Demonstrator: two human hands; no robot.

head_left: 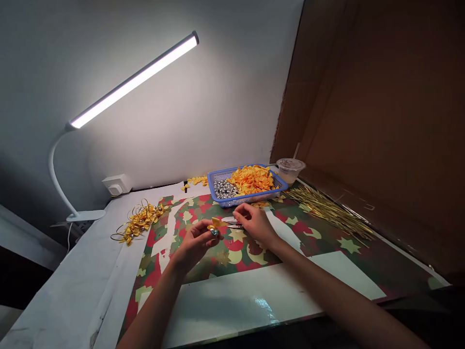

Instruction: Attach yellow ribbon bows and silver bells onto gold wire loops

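The left hand (pixel 196 245) curls closed around a glossy gold ribbon flower (pixel 215 225) above star-printed wrapping paper (pixel 232 257). The right hand (pixel 256 224), fingers bent, pinches a slim steel tool (pixel 232 223) (scissors or tweezers, too small to tell) just beside it. Behind sits a blue plastic mesh basket (pixel 247 199) of orange ribbon petals (pixel 252 179) and silver beads (pixel 225 189).

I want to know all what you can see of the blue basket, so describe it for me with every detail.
The blue plastic basket is shallow and rectangular, with a solid rim and perforated sides. It stands at the far end of the star-patterned paper. Small shiny silver pieces fill its left part, and a heap of orange ribbon pieces fills the right, rising above the rim.
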